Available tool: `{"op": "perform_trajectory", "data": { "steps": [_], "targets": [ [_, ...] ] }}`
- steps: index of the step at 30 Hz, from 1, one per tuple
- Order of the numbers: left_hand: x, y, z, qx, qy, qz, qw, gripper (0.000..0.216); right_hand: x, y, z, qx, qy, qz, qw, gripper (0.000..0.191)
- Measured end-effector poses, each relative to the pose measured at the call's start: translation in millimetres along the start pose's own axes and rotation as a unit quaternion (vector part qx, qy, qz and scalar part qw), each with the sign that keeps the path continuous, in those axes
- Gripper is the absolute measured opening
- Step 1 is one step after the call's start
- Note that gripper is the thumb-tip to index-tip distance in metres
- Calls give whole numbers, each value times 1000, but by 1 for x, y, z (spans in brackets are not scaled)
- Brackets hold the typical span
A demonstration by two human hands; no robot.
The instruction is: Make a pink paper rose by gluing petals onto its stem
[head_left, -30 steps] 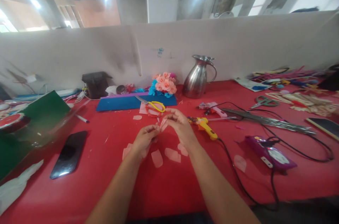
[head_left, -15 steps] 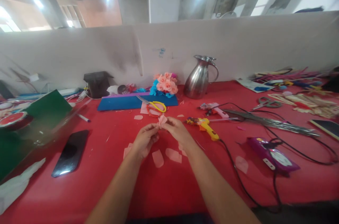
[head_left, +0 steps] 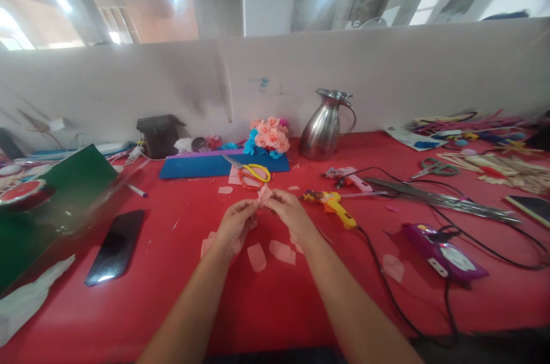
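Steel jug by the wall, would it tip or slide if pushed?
With its wide base, the steel jug probably resists tipping. Its polished metal would likely slide on the red table. Contents hidden, so weight unclear.

I pinch a small pink paper bud (head_left: 263, 194) between the fingertips of my left hand (head_left: 234, 225) and right hand (head_left: 289, 212). It is crumpled, points upward, and is held just above the red surface (head_left: 258, 304).

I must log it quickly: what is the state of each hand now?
Left hand: closed, pinching the pink paper piece.
Right hand: closed, pinching the same pink paper piece.
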State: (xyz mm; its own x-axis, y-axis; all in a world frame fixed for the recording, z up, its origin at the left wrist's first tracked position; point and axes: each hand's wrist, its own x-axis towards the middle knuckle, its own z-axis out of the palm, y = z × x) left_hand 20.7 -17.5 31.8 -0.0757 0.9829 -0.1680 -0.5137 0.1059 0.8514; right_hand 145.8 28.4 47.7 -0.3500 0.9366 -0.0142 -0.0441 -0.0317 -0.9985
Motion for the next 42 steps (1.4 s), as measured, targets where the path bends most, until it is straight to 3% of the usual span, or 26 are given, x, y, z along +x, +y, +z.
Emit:
{"op": "perform_trajectory", "data": {
  "steps": [12, 27, 35, 42],
  "targets": [
    [3, -3, -3, 45, 35, 2, 998, 26, 0, 1, -1, -6, 1, -11, 1000, 9],
    [3, -2, -2, -10, 42, -8, 999, 26, 1, 3, 0, -3, 2, -11, 1000, 9],
    [-3, 3, 5, 40, 44, 6, 998, 23, 0, 1, 0, 8, 9, -1, 1000, 8],
    [1, -1, -1, 31, 47, -6, 998, 27, 3, 4, -2, 4, 2, -15, 1000, 7]
  ]
}}
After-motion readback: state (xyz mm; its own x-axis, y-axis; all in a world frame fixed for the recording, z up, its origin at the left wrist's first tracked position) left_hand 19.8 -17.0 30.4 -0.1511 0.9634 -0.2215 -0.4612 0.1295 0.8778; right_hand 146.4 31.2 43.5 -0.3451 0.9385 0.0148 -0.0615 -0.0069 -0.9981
